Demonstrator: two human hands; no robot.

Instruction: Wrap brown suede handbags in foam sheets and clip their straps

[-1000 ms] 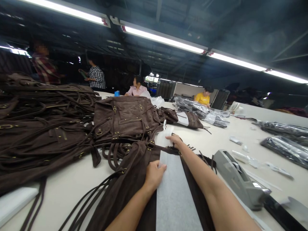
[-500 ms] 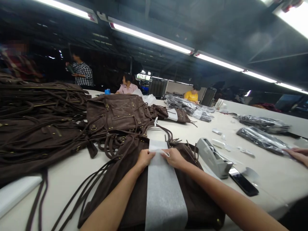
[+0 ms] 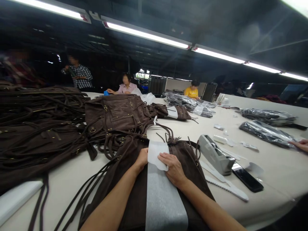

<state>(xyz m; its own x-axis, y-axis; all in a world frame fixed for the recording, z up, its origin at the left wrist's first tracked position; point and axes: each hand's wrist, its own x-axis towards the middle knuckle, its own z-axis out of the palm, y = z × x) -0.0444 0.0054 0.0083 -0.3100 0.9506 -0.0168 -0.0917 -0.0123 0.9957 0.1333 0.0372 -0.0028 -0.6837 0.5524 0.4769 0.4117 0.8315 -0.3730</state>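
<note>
A dark brown bag [image 3: 127, 189] lies flat in front of me with a white paper strip [image 3: 163, 199] running down its middle. The strip's upper end is folded down as a short flap. My left hand [image 3: 141, 159] is closed at the flap's left edge, its fingertips partly hidden by the paper. Across the flap's right side, my right hand [image 3: 172, 166] lies with its fingers stretched out, pressing on the paper. Thin brown cords [image 3: 90, 179] trail from the bag's left side, and looped handles extend beyond its top.
A grey tape dispenser [image 3: 215, 155] and a phone [image 3: 247, 178] are right of the bag, with white zip ties [image 3: 237, 192] beside them. More brown bags [image 3: 117, 112] pile up behind and left. Plastic-wrapped bags [image 3: 264, 132] lie right, near another person's hand [image 3: 302, 145]. Several people stand or sit beyond.
The paper's upper end now lies folded down as a flap. My right hand has gone from pinching its edge to lying flat on it; my left hand stays at the left edge.
</note>
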